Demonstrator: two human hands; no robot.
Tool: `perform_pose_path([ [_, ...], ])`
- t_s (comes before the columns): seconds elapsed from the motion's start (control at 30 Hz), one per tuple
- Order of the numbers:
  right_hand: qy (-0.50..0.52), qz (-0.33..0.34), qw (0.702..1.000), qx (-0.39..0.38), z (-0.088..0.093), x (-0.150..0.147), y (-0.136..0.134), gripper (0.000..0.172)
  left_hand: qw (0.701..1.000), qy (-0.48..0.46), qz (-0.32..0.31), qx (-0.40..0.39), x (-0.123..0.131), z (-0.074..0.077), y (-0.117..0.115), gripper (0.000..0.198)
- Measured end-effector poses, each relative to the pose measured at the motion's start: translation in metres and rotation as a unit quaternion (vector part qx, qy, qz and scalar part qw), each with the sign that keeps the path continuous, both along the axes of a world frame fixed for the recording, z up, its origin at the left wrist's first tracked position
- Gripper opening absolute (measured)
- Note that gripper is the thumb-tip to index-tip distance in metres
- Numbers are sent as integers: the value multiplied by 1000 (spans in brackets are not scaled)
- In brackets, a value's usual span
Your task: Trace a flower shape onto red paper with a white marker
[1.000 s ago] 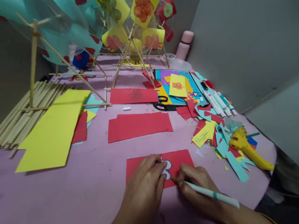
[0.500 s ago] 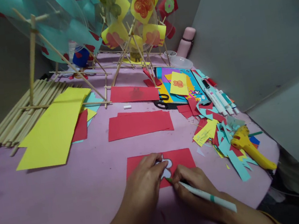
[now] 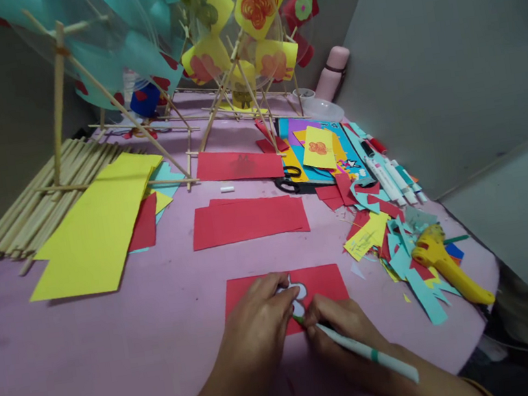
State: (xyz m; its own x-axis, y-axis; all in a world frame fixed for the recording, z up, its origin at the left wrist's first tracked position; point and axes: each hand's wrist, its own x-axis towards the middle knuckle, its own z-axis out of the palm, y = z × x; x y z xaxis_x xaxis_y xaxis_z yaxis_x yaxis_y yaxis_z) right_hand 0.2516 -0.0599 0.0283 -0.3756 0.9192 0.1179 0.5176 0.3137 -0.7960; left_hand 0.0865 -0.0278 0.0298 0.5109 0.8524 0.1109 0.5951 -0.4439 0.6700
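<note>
A red paper sheet (image 3: 327,281) lies on the table in front of me. On it rests a small white paper cutout (image 3: 298,290) with rounded lobes, partly hidden by fingers. My left hand (image 3: 260,313) holds the cutout down against the sheet, thumb and fingertips pressed on it. My right hand (image 3: 338,325) grips a white marker pen (image 3: 366,349) with a green band. Its green tip touches the cutout's lower edge.
Beyond lie red paper strips (image 3: 247,220), scissors (image 3: 288,181) and yellow paper (image 3: 94,231). At right are paper scraps (image 3: 421,287), a yellow glue gun (image 3: 453,269) and markers (image 3: 386,177). Bamboo sticks (image 3: 42,196) and stick-frame wheels (image 3: 238,51) stand at the back.
The marker tip has shifted slightly left along the cutout's bottom edge. My left hand stays on the cutout. The whole view has moved a little.
</note>
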Motion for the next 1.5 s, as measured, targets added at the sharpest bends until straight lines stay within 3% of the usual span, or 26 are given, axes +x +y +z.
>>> perform_pose_path([
  [0.33,-16,-15,999,27,0,0,1,16,1000,-6,2,21,-1,-4,-1,28],
  [1.5,-7,-105,993,-56,14,0,0,11,1000,6,-4,-5,0,2,-1,24],
])
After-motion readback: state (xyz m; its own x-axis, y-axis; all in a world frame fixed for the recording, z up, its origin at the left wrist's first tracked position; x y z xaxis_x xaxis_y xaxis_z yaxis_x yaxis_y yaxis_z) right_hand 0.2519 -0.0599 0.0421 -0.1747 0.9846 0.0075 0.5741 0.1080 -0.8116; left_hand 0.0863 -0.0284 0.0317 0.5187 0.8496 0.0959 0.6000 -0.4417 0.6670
